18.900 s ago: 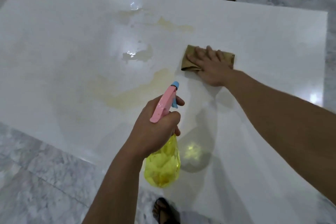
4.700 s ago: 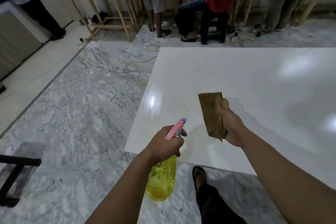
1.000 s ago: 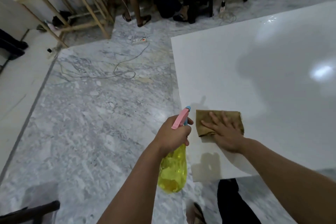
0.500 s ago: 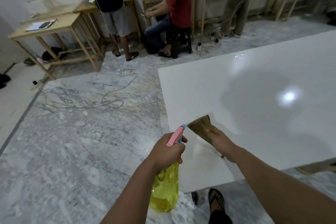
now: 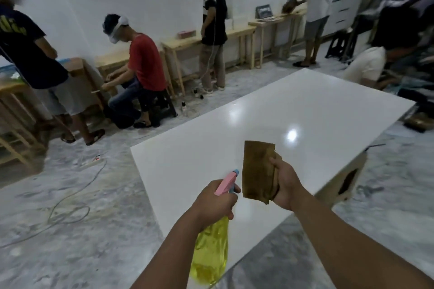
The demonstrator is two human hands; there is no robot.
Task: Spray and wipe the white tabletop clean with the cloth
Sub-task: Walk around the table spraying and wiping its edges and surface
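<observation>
The glossy white tabletop stretches away to the upper right and shows only light reflections. My left hand grips a spray bottle with a yellow body and a pink and blue trigger head, held over the table's near edge. My right hand holds a folded brown cloth upright in the air above the near part of the tabletop, not touching it.
Several people stand or sit at wooden tables along the white back wall. A person crouches past the table's far right corner. Cables and a power strip lie on the marble floor to the left.
My right hand has lifted the cloth off the tabletop and now holds it up. My head has tilted up, bringing the room and the people into view. The spray bottle stays in my left hand.
</observation>
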